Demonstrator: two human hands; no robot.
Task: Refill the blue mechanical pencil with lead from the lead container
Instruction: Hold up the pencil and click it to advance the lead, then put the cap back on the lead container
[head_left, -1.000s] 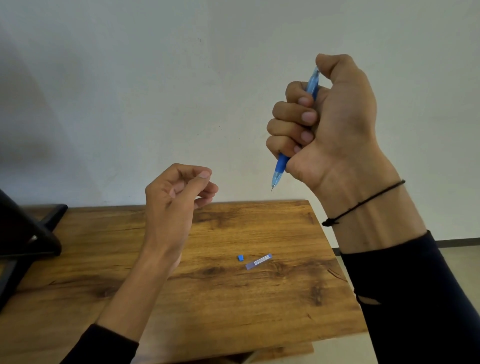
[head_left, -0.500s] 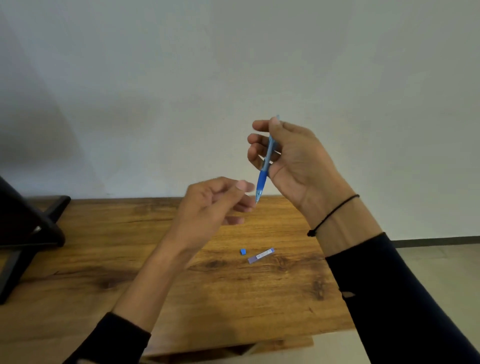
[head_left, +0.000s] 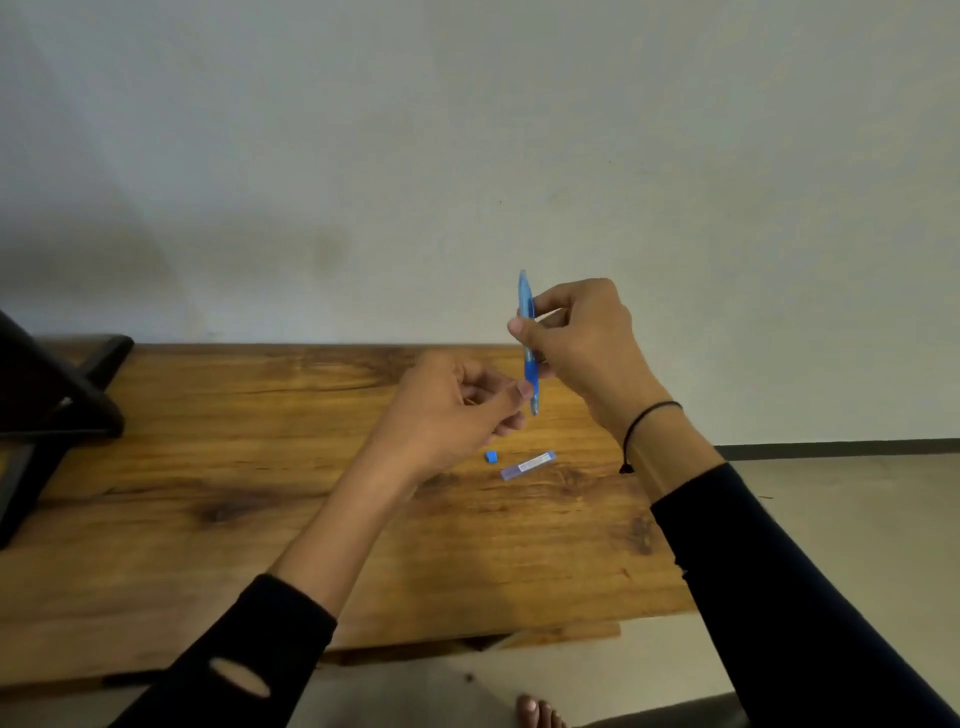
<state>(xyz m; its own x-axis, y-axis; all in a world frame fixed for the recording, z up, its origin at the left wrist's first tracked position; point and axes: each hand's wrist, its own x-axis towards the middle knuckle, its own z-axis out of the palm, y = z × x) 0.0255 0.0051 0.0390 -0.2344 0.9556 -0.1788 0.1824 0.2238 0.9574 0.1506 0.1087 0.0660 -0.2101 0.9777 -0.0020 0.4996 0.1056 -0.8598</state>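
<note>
Your right hand (head_left: 582, 345) gripping the upright blue plastic mechanical pencil (head_left: 529, 343), your left hand (head_left: 447, 410) pinched at its tip, clear lead container (head_left: 528, 465) lying on the wooden desk (head_left: 208, 467)

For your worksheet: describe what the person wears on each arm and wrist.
Both arms wear long black sleeves, pushed back from the wrists. The left sleeve has an oval hole in it. The right wrist carries a thin black cord bracelet. Both hands are bare, with no rings visible.

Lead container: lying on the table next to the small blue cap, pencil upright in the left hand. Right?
Not quite. In the head view the pencil is upright in the right hand, not the left. The lead container does lie on the table beside the small blue cap.
</note>
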